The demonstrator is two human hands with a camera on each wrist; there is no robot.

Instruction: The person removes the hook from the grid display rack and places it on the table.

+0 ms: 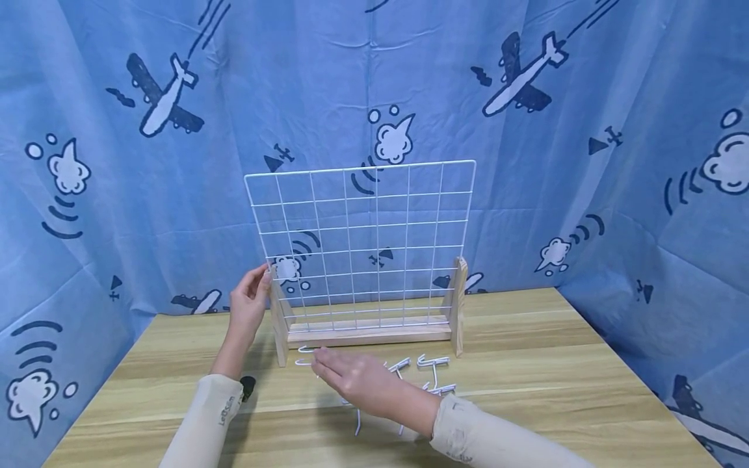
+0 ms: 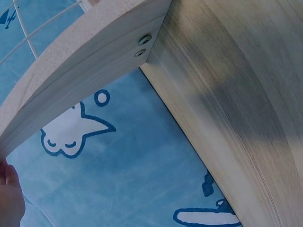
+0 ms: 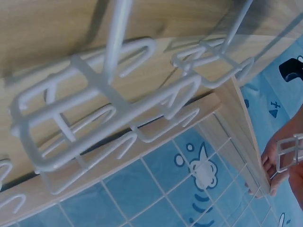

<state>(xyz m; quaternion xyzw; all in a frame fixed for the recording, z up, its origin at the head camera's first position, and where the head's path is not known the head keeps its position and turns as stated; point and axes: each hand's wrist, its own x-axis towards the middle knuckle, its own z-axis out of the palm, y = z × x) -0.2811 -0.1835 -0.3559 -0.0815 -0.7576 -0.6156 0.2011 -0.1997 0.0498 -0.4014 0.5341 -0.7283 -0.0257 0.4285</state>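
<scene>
A white wire grid panel [image 1: 363, 247] stands upright in a wooden stand [image 1: 368, 336]. My left hand [image 1: 248, 302] grips the upper part of the stand's left side piece [image 1: 279, 325]; in the left wrist view only its fingers [image 2: 10, 191] show at the edge of the curved wood. My right hand [image 1: 357, 380] is in front of the stand's left half, pinching a white wire hook [image 3: 289, 153] whose two curled ends stick out past the fingertips. Beneath and beside this hand lie several more white wire hooks [image 1: 434, 361], partly hidden by it. Large in the right wrist view are hooks [image 3: 90, 104] on the table.
The wood-grain table [image 1: 526, 364] carries the stand near its back edge. A blue patterned curtain [image 1: 374, 84] hangs behind and along both sides. Beside the left sleeve [image 1: 207, 416] is a small black object [image 1: 248, 388].
</scene>
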